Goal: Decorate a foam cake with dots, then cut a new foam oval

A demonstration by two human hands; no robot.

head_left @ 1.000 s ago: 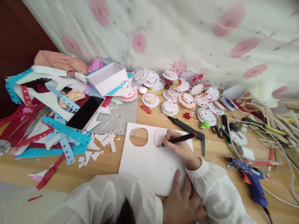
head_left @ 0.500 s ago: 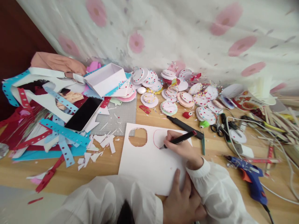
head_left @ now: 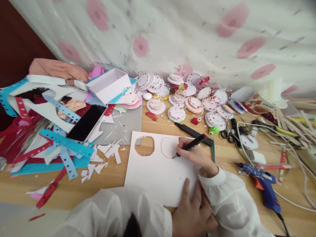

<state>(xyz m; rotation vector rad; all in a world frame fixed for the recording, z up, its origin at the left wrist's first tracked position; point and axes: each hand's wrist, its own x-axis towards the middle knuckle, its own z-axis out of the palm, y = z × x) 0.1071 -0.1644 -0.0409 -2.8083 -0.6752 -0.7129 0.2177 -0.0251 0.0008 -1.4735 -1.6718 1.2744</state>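
My right hand [head_left: 197,157] is closed around a black marker [head_left: 194,143], its tip touching a white sheet of paper [head_left: 150,177]. From the tip runs a red curved line [head_left: 162,146], round on its left side; my fingers hide whatever lies to its right. A rounded hole [head_left: 144,145] is cut through the sheet's upper left. My left hand [head_left: 194,210] rests with fingers spread on the lower right of the sheet, below my right wrist. Just beyond the paper lies another black marker [head_left: 187,130].
Paper scraps [head_left: 112,152], a phone [head_left: 87,123] and a white box [head_left: 110,86] lie left, partly over a grey cutting mat [head_left: 113,131]. Layered, beaded paper discs [head_left: 177,113] line the back. Scissors [head_left: 228,135], a blue glue gun [head_left: 265,187] and a white cable [head_left: 304,184] are right.
My right hand has moved the marker slightly right along the bottom of the curve, and the red line is longer. My left hand stays in place; the view has shifted a little.
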